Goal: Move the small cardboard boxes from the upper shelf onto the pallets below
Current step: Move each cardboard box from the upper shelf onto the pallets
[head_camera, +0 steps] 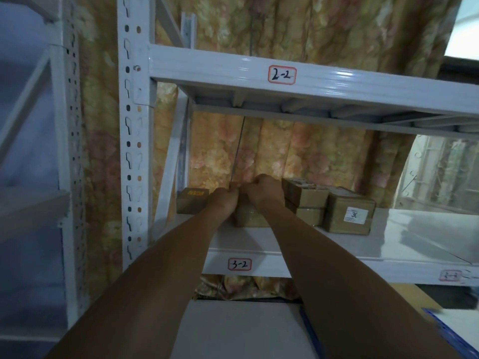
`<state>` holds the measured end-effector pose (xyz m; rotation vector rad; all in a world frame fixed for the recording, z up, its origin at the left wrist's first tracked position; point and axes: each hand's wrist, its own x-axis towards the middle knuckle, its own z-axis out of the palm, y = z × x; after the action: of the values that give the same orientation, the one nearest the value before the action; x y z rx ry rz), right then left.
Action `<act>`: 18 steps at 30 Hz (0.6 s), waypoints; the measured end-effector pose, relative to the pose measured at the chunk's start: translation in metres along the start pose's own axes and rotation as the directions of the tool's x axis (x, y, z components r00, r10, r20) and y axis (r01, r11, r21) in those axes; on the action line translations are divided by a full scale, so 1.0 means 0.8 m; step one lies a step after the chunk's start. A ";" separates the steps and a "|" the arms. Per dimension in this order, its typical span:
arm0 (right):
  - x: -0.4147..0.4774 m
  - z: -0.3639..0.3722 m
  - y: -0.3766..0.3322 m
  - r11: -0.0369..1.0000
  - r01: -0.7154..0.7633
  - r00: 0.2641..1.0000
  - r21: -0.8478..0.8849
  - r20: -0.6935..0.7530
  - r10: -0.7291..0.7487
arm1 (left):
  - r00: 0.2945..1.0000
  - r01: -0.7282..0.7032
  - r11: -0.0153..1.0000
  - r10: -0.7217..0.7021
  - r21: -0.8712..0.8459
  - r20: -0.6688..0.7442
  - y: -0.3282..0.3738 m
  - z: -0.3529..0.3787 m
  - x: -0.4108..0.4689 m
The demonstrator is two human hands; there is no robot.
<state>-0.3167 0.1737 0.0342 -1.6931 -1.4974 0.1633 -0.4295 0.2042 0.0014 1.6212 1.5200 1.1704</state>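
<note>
Forearms reached up and forward from the viewer, meeting over one box at the shelf's front edge. The left hand and right hand were both curled shut on its top, side by side, so a straight pull toward the body looked open. More boxes sat just right, one left. Behind hung a flowered curtain; no pallets were visible.

Both arms reach onto shelf marked 3-2. Left hand and right hand close on one box, fingers curled over its top. More boxes sit just right; one box left.
</note>
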 end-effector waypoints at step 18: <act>-0.003 -0.032 0.030 0.902 -0.267 0.958 0.339 -0.003 0.285 | 0.988 0.043 0.946 -0.089 -0.321 -0.130 0.016 -0.019 -0.032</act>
<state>-0.2839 0.1609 0.0338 -1.6061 -1.1084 0.4945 -0.4363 0.1755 0.0140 1.2861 1.3742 1.4366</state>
